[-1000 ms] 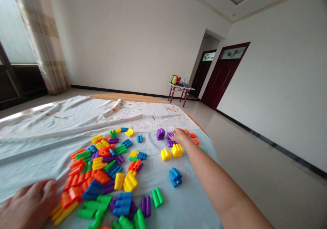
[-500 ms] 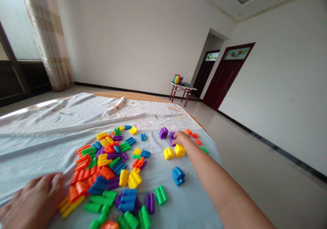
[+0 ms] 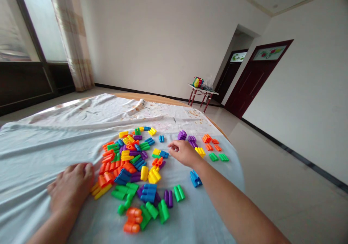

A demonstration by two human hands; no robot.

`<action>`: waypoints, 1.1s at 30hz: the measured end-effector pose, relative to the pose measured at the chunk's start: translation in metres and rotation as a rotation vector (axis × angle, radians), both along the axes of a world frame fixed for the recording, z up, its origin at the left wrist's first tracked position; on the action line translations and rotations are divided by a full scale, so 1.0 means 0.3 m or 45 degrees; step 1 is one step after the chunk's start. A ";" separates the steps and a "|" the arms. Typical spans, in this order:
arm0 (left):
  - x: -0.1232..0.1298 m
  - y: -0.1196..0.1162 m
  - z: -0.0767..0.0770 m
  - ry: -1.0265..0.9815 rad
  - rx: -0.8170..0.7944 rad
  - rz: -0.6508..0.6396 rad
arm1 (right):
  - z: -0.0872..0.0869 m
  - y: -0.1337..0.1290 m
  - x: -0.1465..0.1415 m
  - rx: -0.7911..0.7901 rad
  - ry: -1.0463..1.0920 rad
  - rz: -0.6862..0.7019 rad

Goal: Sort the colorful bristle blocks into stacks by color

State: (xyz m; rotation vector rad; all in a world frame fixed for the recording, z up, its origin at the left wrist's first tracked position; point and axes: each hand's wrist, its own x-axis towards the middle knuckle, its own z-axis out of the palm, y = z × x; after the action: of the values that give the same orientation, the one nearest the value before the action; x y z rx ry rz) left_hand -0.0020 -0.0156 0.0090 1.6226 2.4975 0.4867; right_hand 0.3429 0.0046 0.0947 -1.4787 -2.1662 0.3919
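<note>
My left hand [image 3: 71, 186] rests on the cloth, fingers stretched out and palm down, at the left edge of a pile of plastic building blocks. Orange blocks [image 3: 106, 180] and a yellow block [image 3: 103, 191] lie right by its fingertips. Over the cloth to the right of the pile is my right hand [image 3: 184, 152], fingers loosely curled and apart, with nothing visible in them. Nearest to it are a blue block [image 3: 164, 154] and a small blue block [image 3: 161, 139]. Yellow blocks [image 3: 200, 152] lie partly behind the hand, and a blue cluster [image 3: 195, 178] sits beside the forearm.
Sorted by colour at the right are purple blocks [image 3: 182, 135], orange blocks [image 3: 207, 138] and green blocks [image 3: 213, 157]. Green blocks [image 3: 163, 212] and joined orange blocks [image 3: 133, 220] lie at the front. A wrinkled cloth [image 3: 54, 139] covers the round table; a small table [image 3: 203, 90] stands beyond.
My right hand has left the purple blocks and moved left towards the pile. The view has shifted, so more of my left forearm shows; that hand stays beside the pile.
</note>
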 end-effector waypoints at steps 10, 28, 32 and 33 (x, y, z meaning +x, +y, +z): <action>0.019 -0.012 0.022 -0.023 0.020 -0.002 | -0.105 -0.117 -0.169 -0.176 -0.270 0.074; 0.012 -0.006 0.021 -0.002 -0.025 0.005 | -0.143 -0.166 -0.051 -0.259 -0.384 -0.051; 0.017 -0.011 0.029 -0.007 -0.015 -0.003 | -0.135 -0.156 -0.012 -0.132 -0.278 0.052; 0.018 -0.012 0.031 -0.006 -0.009 -0.003 | -0.131 -0.153 -0.002 -0.096 -0.246 0.127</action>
State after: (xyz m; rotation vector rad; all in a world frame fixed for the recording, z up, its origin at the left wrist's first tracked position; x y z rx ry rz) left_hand 0.0036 -0.0192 0.0182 1.6192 2.4909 0.4809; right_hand 0.3424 -0.0413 0.0553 -1.5078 -2.4083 0.3820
